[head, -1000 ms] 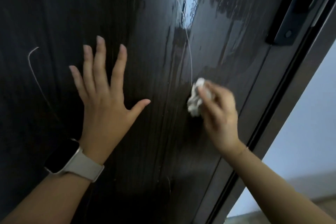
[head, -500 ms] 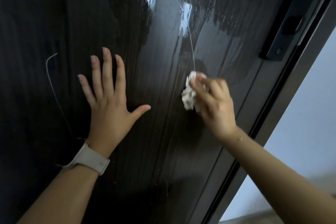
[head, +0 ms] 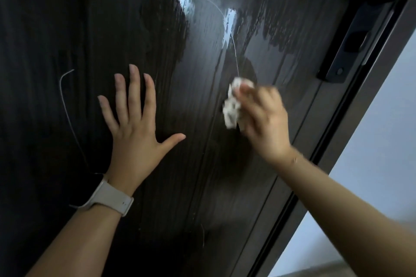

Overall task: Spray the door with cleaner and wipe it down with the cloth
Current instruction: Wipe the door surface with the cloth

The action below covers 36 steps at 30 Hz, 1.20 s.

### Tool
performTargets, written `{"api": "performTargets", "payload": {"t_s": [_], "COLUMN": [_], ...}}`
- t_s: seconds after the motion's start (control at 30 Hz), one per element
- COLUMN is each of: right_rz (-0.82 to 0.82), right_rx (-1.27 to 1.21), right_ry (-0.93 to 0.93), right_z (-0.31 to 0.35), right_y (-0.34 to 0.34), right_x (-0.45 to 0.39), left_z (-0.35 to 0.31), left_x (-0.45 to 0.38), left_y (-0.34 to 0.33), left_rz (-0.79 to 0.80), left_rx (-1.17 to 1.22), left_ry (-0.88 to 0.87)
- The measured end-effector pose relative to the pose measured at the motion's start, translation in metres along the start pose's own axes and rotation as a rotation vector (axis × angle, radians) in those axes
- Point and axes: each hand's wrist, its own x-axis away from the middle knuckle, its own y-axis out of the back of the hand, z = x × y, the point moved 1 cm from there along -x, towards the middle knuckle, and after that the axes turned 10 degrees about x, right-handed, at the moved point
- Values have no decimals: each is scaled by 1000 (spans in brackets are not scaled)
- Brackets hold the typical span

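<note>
**Near the door's handle edge: cloth on wet panel**

Your dark door (head: 202,164) shows wet streaks. Your left hand (head: 135,141) lies flat against it, fingers spread. Your right hand (head: 263,123) pinches the crumpled white cloth (head: 231,108) against the panel, below the handle (head: 351,45).

Dark wood-grain door (head: 184,186), glossy, wet streaks and glare patches on upper part. Left hand (head: 135,141) flat on it, fingers spread. Crumpled white cloth (head: 231,108) pressed against it, right hand (head: 263,123) holding. Black handle plate (head: 351,47) at right edge.
</note>
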Motion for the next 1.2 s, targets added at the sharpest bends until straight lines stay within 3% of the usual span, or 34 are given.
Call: {"api": "performTargets", "payload": {"t_s": [0.1, 0.2, 0.37, 0.43, 0.6, 0.73, 0.97, 1.2], "right_rz": [144, 204, -21, -74, 93, 175, -46, 212], "right_rx": [-26, -27, 6, 49, 47, 82, 59, 5], "right_ry": [29, 77, -41, -48, 58, 205, 34, 178], "right_z": [7, 2, -15, -14, -19, -33, -23, -31], "right_y": [-2, 2, 10, 7, 3, 16, 18, 18], "right_x": [72, 68, -42, -49, 20, 5, -82, 3], "left_z": [0, 0, 1, 0, 2, 5, 3, 3], "left_x": [0, 3, 1, 1, 1, 2, 2, 1], "left_y": [1, 1, -1, -1, 0, 4, 4, 6], "left_rz": [2, 8, -14, -14, -11, 17, 15, 14], "left_rx": [7, 7, -5, -3, 23, 33, 35, 63], "left_ry": [-12, -20, -21, -22, -29, -33, -25, -18]}}
